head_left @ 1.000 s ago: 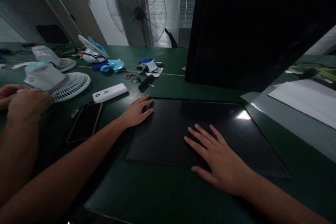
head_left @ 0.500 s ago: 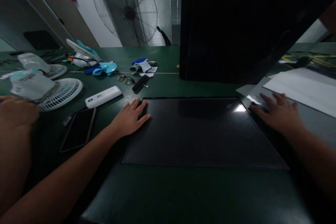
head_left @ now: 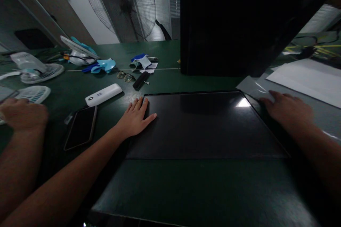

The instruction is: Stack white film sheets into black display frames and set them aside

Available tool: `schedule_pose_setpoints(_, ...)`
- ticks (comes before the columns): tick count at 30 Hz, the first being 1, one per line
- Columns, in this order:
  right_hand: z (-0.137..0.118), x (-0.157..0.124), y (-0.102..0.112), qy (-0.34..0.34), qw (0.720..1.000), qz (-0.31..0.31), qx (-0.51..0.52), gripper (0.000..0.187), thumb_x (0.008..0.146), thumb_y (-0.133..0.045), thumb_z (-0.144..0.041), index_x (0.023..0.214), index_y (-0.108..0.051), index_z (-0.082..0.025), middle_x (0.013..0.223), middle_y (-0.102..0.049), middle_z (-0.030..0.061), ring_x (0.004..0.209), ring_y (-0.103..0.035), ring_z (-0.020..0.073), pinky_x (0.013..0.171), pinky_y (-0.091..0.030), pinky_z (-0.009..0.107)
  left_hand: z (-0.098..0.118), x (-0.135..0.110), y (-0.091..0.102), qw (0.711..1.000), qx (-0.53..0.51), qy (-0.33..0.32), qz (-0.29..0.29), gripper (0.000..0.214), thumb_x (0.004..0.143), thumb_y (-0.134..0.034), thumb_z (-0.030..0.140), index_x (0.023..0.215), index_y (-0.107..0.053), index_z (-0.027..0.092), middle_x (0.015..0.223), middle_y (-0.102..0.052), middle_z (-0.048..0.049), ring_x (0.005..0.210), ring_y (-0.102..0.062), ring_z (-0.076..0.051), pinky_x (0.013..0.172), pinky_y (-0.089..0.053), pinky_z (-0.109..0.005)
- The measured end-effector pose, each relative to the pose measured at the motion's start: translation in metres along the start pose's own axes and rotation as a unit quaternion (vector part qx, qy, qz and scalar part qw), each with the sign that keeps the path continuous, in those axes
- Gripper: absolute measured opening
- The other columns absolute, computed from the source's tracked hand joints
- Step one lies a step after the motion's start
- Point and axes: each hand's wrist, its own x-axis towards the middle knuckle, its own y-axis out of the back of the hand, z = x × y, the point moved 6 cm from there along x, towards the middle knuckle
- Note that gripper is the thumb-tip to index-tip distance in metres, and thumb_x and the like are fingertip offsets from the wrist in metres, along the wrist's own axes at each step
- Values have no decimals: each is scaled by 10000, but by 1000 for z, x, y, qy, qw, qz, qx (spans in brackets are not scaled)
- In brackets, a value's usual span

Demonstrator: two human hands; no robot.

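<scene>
On the dark green tabletop (head_left: pixel 202 188), a flat, glossy black rectangular panel (head_left: pixel 202 127) lies beside a clear plastic sheet (head_left: pixel 250 86). The left hand (head_left: pixel 133 120), grip released, spreads over the panel's left edge; the blurred right hand (head_left: pixel 290 111) is at the sheet, its grip I cannot tell.

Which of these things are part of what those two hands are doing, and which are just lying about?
Seemingly in use:
- dark flat panel, left hand at its left edge
- translucent sheet, beside the right hand

Probably just lying about:
- phone
- white oblong device
- eyeglasses
</scene>
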Motion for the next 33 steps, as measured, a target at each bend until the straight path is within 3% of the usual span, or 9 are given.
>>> schedule_pose_setpoints(4,15,-6,22,-34,998,-21,-48,786,1040,-156,-690,1490,-569,-195,1276,-651,255,1089,-649,418,843,-511,524,2,4,5,1000,-4,4,9,1018,1022,-243,816,1731,-182,88,1790,-153,-223,1663,-136,-410,1328,-170,-591)
schedule_pose_setpoints(8,7,-25,43,21,996,-35,-79,792,1018,-103,-755,1375,-627,-280,1111,-686,208,895,-670,374,734,-492,491,3,8,8,1000,-14,13,12,1026,1009,-278,820,1725,-214,89,1786,-173,-230,1663,-130,-416,1331,-151,-599)
schedule_pose_setpoints(13,-90,-101,51,211,974,-75,-15,740,1023,-256,-740,1486,-598,-276,1138,-733,148,918,-715,336,881,-568,551,-1,12,9,998,-55,14,42,913,1044,-257,757,1694,-331,119,1776,-252,-199,1663,-173,-386,1334,-161,-595)
schedule_pose_setpoints(16,-165,-162,52,356,926,-128,1,686,1074,-287,-640,1539,-595,-242,1362,-683,143,1162,-689,344,1035,-559,580,-6,15,11,992,-111,17,65,830,1081,-165,679,1668,-379,132,1751,-343,-167,1655,-241,-330,1343,-166,-565)
schedule_pose_setpoints(18,-202,-194,51,421,895,-146,-14,665,1088,-363,-603,1563,-582,-192,1574,-528,144,1414,-540,379,1175,-471,606,-8,16,13,986,-147,8,75,813,1087,-151,651,1671,-363,127,1738,-377,-154,1642,-286,-306,1347,-180,-538)
schedule_pose_setpoints(23,-245,-239,47,505,846,-165,42,904,1028,-391,-795,1668,-429,-157,1720,-263,154,1575,-292,442,1269,-342,640,-5,19,14,988,-130,-61,56,931,1000,-437,742,1699,-305,140,1752,-329,-192,1637,-270,-390,1324,-181,-630)
schedule_pose_setpoints(27,-234,-205,56,539,826,-127,108,818,1051,-304,-792,1681,-409,-280,1719,-312,58,1549,-385,349,1256,-394,577,-3,18,13,992,-82,-94,18,763,1028,-495,573,1702,-335,255,1797,-226,-144,1662,-156,-414,1297,-184,-694)
schedule_pose_setpoints(31,-148,-84,56,369,928,38,32,711,1093,-275,-690,1666,-426,-297,1702,-370,21,1566,-358,248,1309,-313,475,-2,15,17,993,-55,-108,2,639,1027,-457,421,1656,-448,308,1813,-190,-75,1655,-176,-427,1298,-225,-676)
schedule_pose_setpoints(33,-78,-28,48,246,965,84,15,773,1102,-238,-633,1659,-408,-125,1721,-299,152,1600,-272,311,1313,-262,528,-1,13,20,993,-50,-109,7,650,1017,-461,460,1646,-470,294,1810,-203,-70,1642,-224,-430,1301,-252,-652)
